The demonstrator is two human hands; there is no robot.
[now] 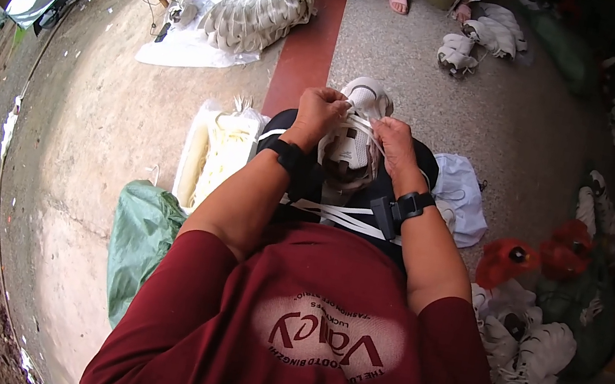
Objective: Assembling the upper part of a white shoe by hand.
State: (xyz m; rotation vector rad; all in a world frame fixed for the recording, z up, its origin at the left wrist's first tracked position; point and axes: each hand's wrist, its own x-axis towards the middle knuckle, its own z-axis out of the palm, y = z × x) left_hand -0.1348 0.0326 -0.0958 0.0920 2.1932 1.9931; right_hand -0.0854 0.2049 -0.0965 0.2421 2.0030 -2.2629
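A pale grey-white shoe upper rests in my lap, its rounded toe pointing away from me and its heel opening facing me. White shoelace runs across its front, above the tongue. My left hand is at the left side of the toe, thumb and fingertips pinched on the lace. On the other side, my right hand pinches lace near the eyelet edge, its fingers bent. The exact lace ends between the fingertips are too small to make out. Loose white bands lie across my dark-clothed lap.
To my left stands a white tub of pale laces beside a green sack. A white bag lies at my right. Piled shoe uppers sit at the lower right, more on the far left. Other people sit ahead.
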